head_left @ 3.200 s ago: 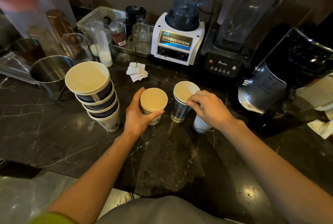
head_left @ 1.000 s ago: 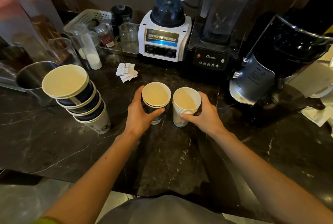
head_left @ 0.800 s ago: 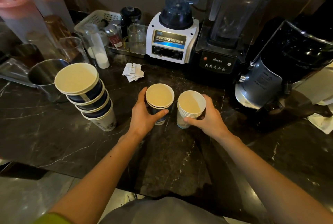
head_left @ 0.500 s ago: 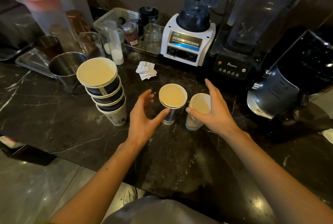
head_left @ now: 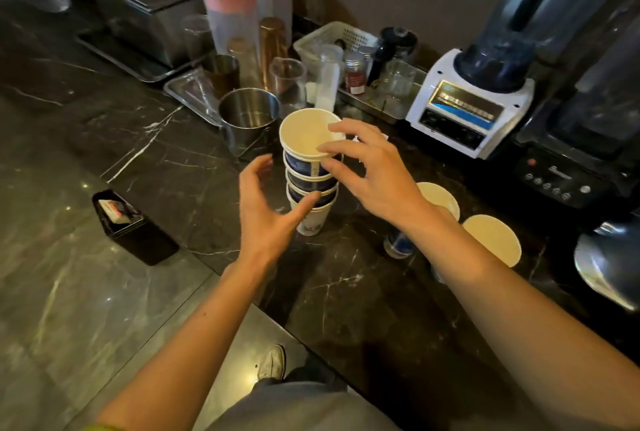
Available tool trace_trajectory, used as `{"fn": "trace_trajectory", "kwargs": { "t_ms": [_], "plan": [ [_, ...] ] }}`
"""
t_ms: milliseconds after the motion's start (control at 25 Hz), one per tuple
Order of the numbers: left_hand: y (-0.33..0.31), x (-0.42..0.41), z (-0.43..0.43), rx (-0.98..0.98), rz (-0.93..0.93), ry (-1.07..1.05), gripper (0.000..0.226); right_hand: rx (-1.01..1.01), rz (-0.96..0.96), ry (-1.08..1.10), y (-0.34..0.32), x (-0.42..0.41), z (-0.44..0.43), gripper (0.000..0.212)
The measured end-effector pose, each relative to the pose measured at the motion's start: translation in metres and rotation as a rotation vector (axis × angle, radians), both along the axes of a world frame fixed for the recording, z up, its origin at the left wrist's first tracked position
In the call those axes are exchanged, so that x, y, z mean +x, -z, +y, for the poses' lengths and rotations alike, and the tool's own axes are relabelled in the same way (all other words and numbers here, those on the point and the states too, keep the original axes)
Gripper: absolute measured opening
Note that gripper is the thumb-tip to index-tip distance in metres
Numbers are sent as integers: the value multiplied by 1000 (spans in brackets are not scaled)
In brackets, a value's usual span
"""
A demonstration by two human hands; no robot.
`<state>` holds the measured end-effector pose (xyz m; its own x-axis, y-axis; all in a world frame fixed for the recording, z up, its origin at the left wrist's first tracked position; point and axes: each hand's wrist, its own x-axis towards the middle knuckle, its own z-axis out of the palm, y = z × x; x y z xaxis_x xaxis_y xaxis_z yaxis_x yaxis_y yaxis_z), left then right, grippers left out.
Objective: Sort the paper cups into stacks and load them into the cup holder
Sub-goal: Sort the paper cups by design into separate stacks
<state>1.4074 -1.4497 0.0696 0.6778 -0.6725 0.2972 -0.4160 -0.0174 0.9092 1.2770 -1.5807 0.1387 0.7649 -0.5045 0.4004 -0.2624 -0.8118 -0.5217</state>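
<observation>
The tall stack of paper cups stands on the dark marble counter just before the steel pot, my right hand spread at its top rim, my left hand open beside its lower cups, gripping nothing, two shorter stacks off right.

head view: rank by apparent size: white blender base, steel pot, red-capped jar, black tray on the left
1. white blender base, clearly the largest.
2. steel pot and black tray look about alike; the tray sits nearer the camera, so I won't rank them.
3. red-capped jar, the smallest.
</observation>
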Motion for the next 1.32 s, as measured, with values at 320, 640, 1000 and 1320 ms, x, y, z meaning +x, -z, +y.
{"fn": "trace_trajectory", "kwargs": {
  "t_ms": [320,640,1000,1320],
  "plan": [
    [-12,16,-30,-64,193,332,80,45,-62,88,-12,7,5,8],
    [-6,14,-33,-40,202,300,76,56,-546,355,-63,-33,6,7],
    [-7,-17,-47,-23,166,422,86,-78,-528,641,-48,-134,4,8],
    [-6,-33,-56,-39,210,378,79,-201,-342,767,-30,-217,9,12]
  ]
}}
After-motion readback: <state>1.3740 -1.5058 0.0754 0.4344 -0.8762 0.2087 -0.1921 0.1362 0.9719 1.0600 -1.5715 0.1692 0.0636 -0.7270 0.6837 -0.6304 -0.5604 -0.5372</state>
